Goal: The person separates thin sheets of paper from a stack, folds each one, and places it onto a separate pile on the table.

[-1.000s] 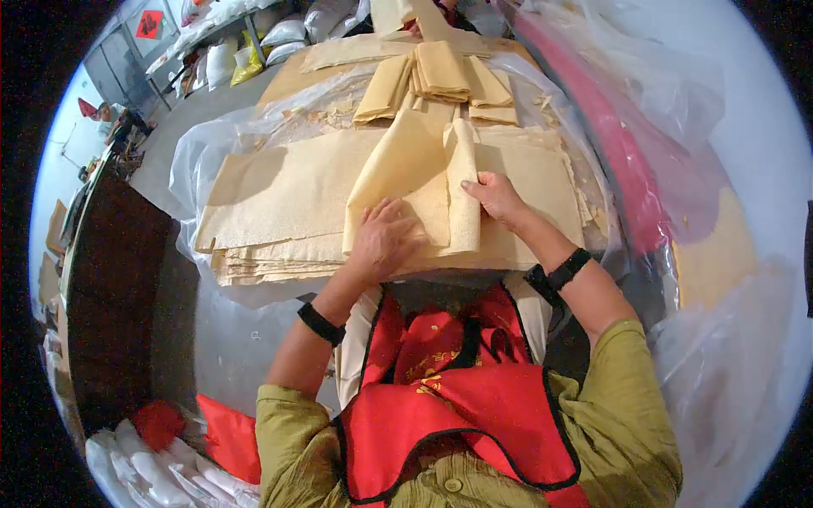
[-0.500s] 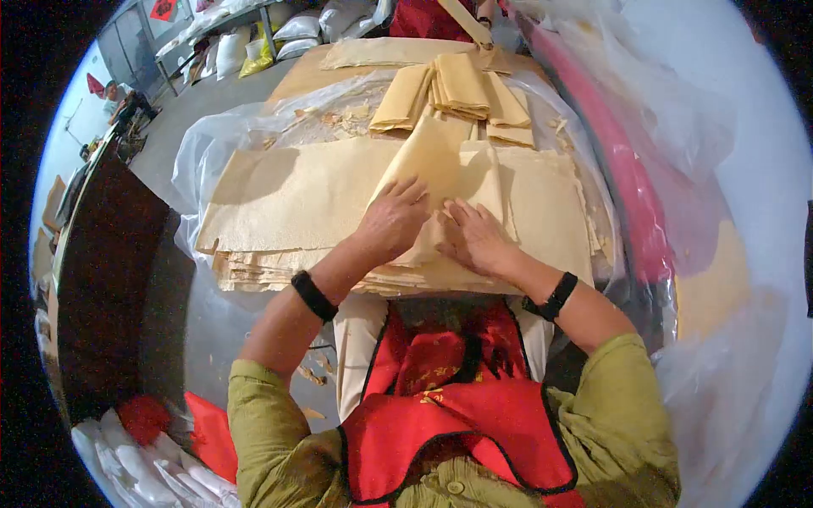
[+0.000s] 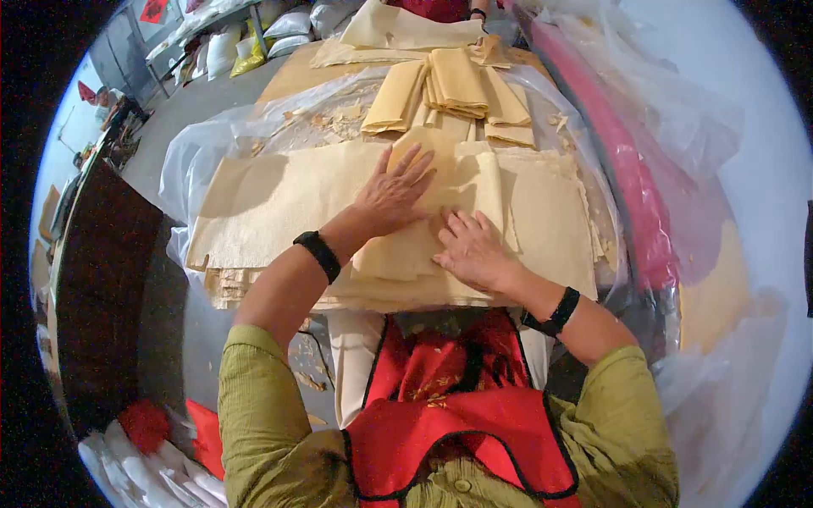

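A partly folded, pale-yellow thin sheet (image 3: 400,254), resembling bean curd skin, lies on a stack of like sheets (image 3: 271,190). My left hand (image 3: 395,190) rests flat on its folded part, fingers spread. Lower and to the right, my right hand (image 3: 478,251) lies palm down with fingers apart, touching the sheet near its fold. Neither hand grips anything. Just beyond my hands sit several folded bundles (image 3: 457,83) of the same material. The underside of the folded sheet is hidden.
Clear plastic film (image 3: 203,157) spreads under the stack, with broken flakes (image 3: 339,118) on it. Across the table, a person handles another sheet (image 3: 406,27). Pink plastic-covered material (image 3: 635,195) runs along the right. White sacks (image 3: 224,51) stand at back left.
My left hand has moved forward, its fingers spreading as the raised flap went down flat. My right hand has shifted slightly. The far person's sheet has been laid over to the left.
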`<action>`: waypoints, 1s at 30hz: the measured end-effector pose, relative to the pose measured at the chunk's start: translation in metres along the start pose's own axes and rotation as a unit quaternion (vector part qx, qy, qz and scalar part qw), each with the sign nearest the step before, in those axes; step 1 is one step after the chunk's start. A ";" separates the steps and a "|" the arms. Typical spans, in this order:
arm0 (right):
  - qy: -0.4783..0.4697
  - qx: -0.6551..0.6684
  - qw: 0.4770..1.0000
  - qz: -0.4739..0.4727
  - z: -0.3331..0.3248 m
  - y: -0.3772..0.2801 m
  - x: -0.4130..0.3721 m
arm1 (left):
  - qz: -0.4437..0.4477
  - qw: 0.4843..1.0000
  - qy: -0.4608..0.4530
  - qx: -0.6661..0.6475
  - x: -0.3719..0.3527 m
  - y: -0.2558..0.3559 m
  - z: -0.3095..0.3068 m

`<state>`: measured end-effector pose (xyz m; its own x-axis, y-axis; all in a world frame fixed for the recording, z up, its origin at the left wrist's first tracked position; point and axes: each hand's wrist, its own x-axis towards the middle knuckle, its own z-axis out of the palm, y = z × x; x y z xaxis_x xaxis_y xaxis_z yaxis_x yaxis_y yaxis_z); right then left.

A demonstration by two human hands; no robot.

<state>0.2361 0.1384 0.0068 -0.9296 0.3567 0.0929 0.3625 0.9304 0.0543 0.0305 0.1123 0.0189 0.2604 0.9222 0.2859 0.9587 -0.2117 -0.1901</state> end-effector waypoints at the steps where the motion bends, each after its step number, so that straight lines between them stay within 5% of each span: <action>1: -0.018 -0.004 1.000 0.000 0.000 0.000 0.001 | 0.014 1.000 0.019 0.020 0.004 -0.001 -0.001; 4: 0.033 0.010 0.999 -0.006 0.007 0.003 -0.001 | -0.007 1.000 0.017 0.018 0.014 -0.015 0.004; 7: 0.089 0.031 0.996 -0.007 0.007 0.003 -0.001 | -0.071 0.990 -0.094 -0.075 0.019 -0.023 0.031; 15: 0.107 0.037 0.994 -0.004 0.013 0.003 -0.007 | -0.237 0.940 -0.003 -0.244 0.001 -0.036 0.047; 17: 0.092 0.042 0.995 -0.001 0.006 0.002 -0.007 | -0.322 0.882 0.033 -0.343 -0.017 -0.029 0.025; 20: 0.100 0.061 0.993 0.000 0.012 0.005 -0.008 | -0.447 0.695 0.091 -0.555 -0.039 -0.021 0.006; 23: 0.208 0.205 0.952 0.096 0.032 0.018 0.001 | -0.404 0.790 0.088 -0.454 -0.055 -0.007 -0.004; 25: 0.221 0.251 0.928 0.163 0.026 0.034 0.009 | -0.240 0.939 0.176 -0.173 -0.058 0.016 -0.014; 29: 0.160 0.419 0.846 0.286 0.030 0.071 0.036 | -0.121 0.968 0.014 -0.219 -0.064 0.073 -0.032; 30: 0.144 0.454 0.820 0.319 0.021 0.066 0.036 | -0.082 0.976 0.052 -0.193 -0.069 0.081 -0.026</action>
<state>0.2251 0.2144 -0.0067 -0.4683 0.8820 0.0520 0.4487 0.2881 -0.8459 0.0929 0.0233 0.0088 0.0917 0.9201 0.3807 0.9547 -0.1899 0.2290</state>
